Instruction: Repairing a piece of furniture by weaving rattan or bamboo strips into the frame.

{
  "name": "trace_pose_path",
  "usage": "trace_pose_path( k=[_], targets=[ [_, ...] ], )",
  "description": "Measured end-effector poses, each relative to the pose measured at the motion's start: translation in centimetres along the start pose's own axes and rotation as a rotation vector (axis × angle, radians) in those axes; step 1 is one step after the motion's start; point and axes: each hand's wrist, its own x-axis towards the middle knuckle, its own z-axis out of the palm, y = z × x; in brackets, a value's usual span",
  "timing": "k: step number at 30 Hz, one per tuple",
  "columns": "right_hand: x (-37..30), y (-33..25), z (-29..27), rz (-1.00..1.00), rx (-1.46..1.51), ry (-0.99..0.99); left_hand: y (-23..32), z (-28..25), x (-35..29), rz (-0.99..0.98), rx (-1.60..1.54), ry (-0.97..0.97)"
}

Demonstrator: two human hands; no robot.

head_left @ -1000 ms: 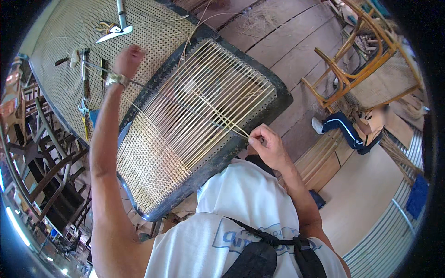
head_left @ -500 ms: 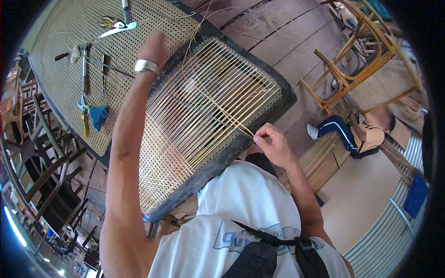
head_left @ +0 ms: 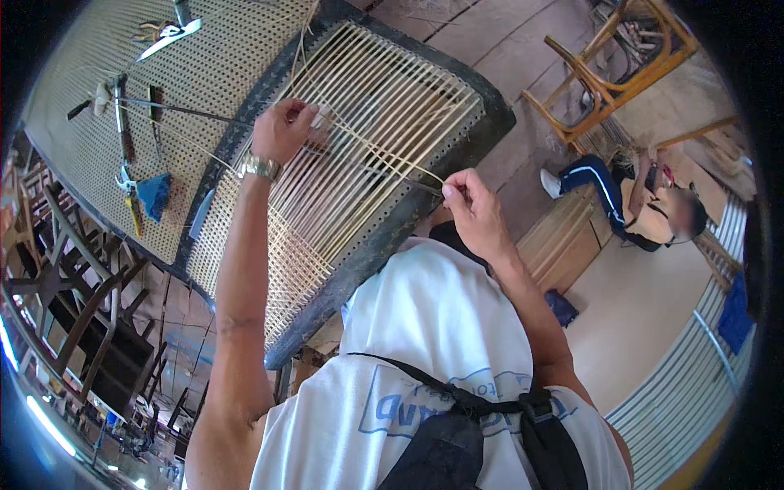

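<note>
Before me lies a dark-framed panel (head_left: 490, 122) strung with pale cane strands (head_left: 359, 98), woven closely (head_left: 286, 273) at its near left. Over the strands' left side, my left hand (head_left: 284, 131) is closed, fingers curled; what they hold is hidden. At the frame's right edge, my right hand (head_left: 475, 212) pinches the end of a loose cane strand (head_left: 406, 157) between thumb and fingers. A long thin dark rod (head_left: 196, 110) runs from the left panel toward my left hand and passes among the strands.
A finished cane panel (head_left: 220, 65) at left bears a hammer (head_left: 121, 114), a knife (head_left: 170, 39), pliers (head_left: 131, 192) and a blue cloth (head_left: 153, 196). Dark chair frames (head_left: 73, 253) crowd the left. At right, a person (head_left: 665, 208) sits near a wooden chair frame (head_left: 621, 82).
My left hand has come back toward me from the far cane panel to over the strands. My right hand stays by the frame edge, still pinching cane. The view has shifted slightly.
</note>
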Motion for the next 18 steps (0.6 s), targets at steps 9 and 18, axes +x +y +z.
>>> trace_pose_path(
  k=[9, 18],
  targets=[
    [-0.2, 1.8, -1.8, 0.119, 0.277, -0.329, 5.3, 3.2, -9.3, 0.323, -0.068, 0.278],
    [1.6, 1.5, -1.4, 0.104, 0.305, -0.439, 12.1, 7.3, -14.5, 0.387, -0.14, 0.375]
  ],
)
